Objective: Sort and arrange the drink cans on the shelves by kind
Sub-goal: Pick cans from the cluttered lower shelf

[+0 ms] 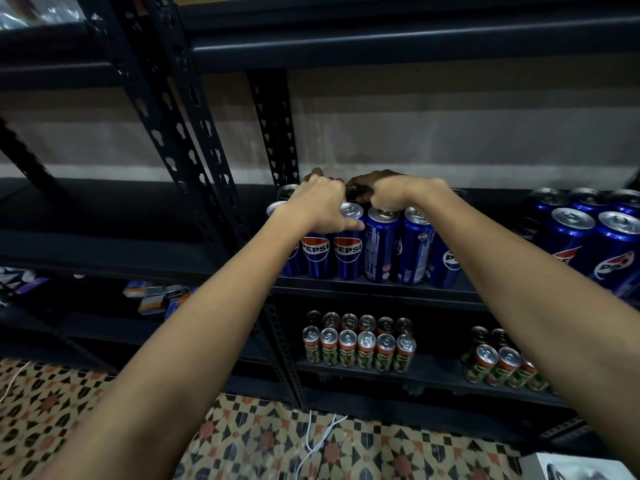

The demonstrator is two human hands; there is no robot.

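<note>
Both forearms fill my view, reaching to the middle shelf [381, 289]. Open shelf stretches left of the upright post [277, 133]; a bare gap sits right of the Pepsi cans [349, 251], before the second Pepsi group [588, 244]. All cans stand upright, long axis vertical, logos mostly facing me. My left hand [320, 202] curls over the rear can tops, thumb touching a front can's rim. My right hand [394, 195] curls over the back row; what it holds, I cannot tell. Milo cans [360, 348] line the lower shelf.
</note>
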